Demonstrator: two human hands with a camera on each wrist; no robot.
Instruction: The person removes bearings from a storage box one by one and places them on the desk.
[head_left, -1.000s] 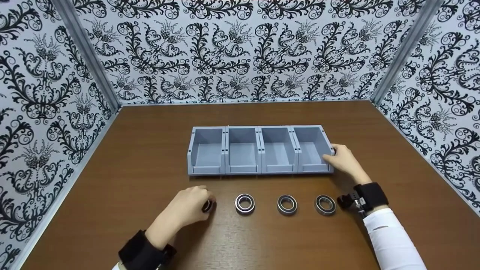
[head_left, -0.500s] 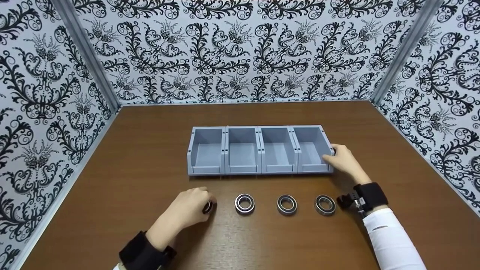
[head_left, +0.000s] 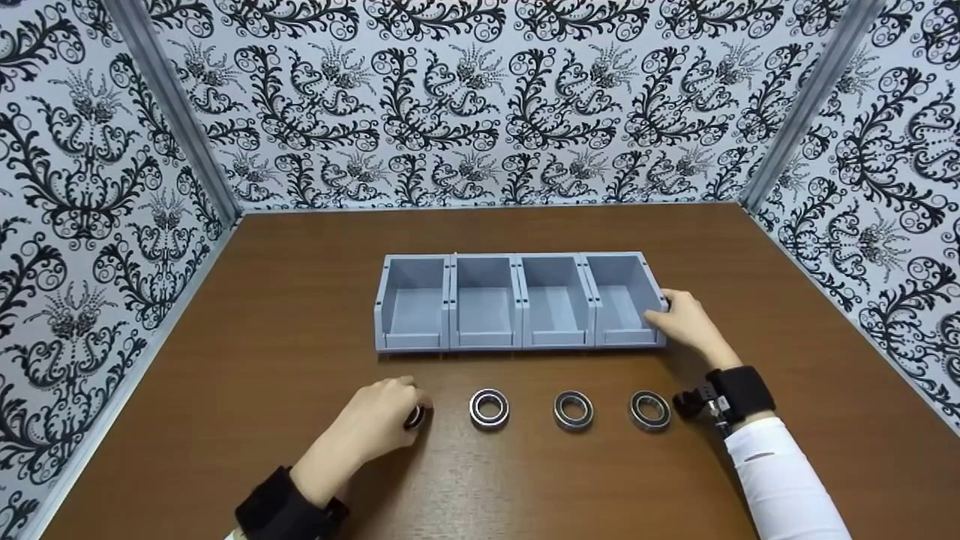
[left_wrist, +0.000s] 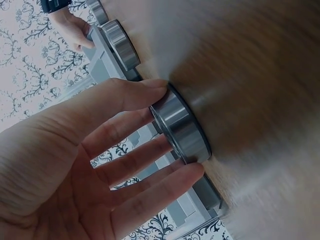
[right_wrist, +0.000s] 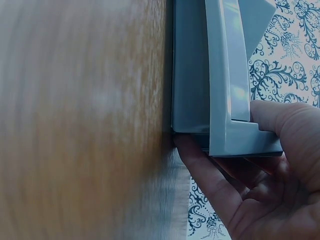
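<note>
My left hand [head_left: 379, 416] holds a steel ball bearing [left_wrist: 181, 126] between thumb and fingertips, flat on the table at the left end of a row. In the head view most of that bearing is hidden behind my fingers. At the right end of a row of joined grey bins [head_left: 484, 341], my right hand [head_left: 690, 322] grips the side wall of the last bin. The right wrist view shows the thumb on the inner side of that bin [right_wrist: 220, 90] and the fingers along its outside.
Three more bearings lie in front of the bins: one left [head_left: 489, 409], one in the middle [head_left: 574, 411] and one right [head_left: 650, 411]. The brown table [head_left: 480, 480] is bounded by patterned walls [head_left: 480, 97] at the back and sides.
</note>
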